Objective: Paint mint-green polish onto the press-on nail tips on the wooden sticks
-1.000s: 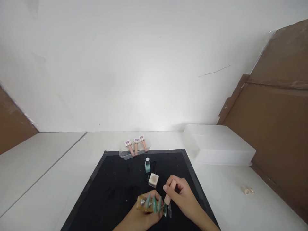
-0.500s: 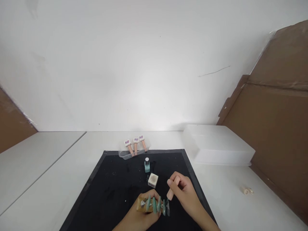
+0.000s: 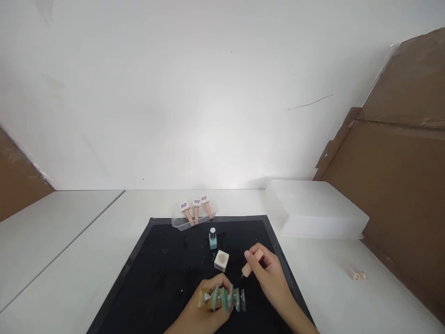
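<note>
Near the bottom middle, my left hand [image 3: 205, 311] is wrapped round a yellowish holder [image 3: 203, 298] that carries a row of false nails [image 3: 224, 298], several green and the rightmost one clear. To its right, my right hand [image 3: 273, 278] pinches the pink handle of a brush [image 3: 252, 263]. The brush's dark tip points down and left, just above the clear nail and apart from it. A white square bottle [image 3: 221, 260] sits on the black mat [image 3: 167, 269] beyond my left hand. Behind it stands a small teal bottle [image 3: 212, 240] with a white-topped cap.
A clear tray [image 3: 181, 226] with three pink-handled bottles [image 3: 196, 211] lies at the mat's far edge. A translucent white box [image 3: 320, 208] stands at the right. Small beige rings [image 3: 356, 275] lie on the white table. Brown cardboard [image 3: 399, 185] borders the right side.
My right hand has lifted the brush slightly up and away from the clear nail, and the handle is tilted more. My left hand and the nail holder have barely moved.
</note>
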The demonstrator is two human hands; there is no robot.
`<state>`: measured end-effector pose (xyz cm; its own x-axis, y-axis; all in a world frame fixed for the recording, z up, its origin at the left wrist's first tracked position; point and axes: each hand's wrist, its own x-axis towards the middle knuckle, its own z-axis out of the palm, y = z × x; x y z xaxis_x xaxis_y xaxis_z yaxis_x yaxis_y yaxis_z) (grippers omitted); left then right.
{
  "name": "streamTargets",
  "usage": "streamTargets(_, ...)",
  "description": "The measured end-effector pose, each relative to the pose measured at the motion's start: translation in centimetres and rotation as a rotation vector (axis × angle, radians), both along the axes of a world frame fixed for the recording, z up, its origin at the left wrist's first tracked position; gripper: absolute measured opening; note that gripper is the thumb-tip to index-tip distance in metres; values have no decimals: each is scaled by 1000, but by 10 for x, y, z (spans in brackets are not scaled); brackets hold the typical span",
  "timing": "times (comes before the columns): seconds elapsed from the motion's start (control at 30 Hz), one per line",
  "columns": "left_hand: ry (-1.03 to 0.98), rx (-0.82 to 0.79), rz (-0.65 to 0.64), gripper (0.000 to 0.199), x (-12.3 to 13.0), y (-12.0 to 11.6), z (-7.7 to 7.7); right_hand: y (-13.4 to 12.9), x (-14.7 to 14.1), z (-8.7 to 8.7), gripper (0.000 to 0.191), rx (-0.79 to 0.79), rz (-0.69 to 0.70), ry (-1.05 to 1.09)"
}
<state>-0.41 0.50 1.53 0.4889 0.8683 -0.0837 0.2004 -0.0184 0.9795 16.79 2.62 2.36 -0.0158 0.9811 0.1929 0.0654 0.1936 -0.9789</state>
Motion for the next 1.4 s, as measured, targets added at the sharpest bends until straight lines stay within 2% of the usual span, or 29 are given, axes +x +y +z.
streamTargets(0.1,-8,18,-6,9,0,0,-1,-2,1,4,38,-8,54,1)
streamTargets(0.3,6,80,9,10,1,1,0,-8,1,13,32,24,137,-167)
streamTargets(0.43,18,89,-6,12,2,0,4,-5,1,7,34,4,118,-156)
streamTargets(0.63,1,82,-15,11,1,0,1,1,1,0,40,-12,22,-7)
streamTargets(0.73,-27,3,6,8,1,0,-3,2,2,0,34,-82,23,71)
streamTargets(0.9,-86,-184,100,13,1,1,-7,0,3,2,34,-187,102,200)
streamTargets(1.1,-160,-357,108,16,-2,1,-1,-3,5,10,26,-182,107,301)
streamTargets(1.27,-268,-485,148,18,-5,-2,6,-3,8,9,20,-180,140,370)
streamTargets(1.4,-260,-493,138,17,-4,-1,9,-3,10,7,18,-165,192,365)
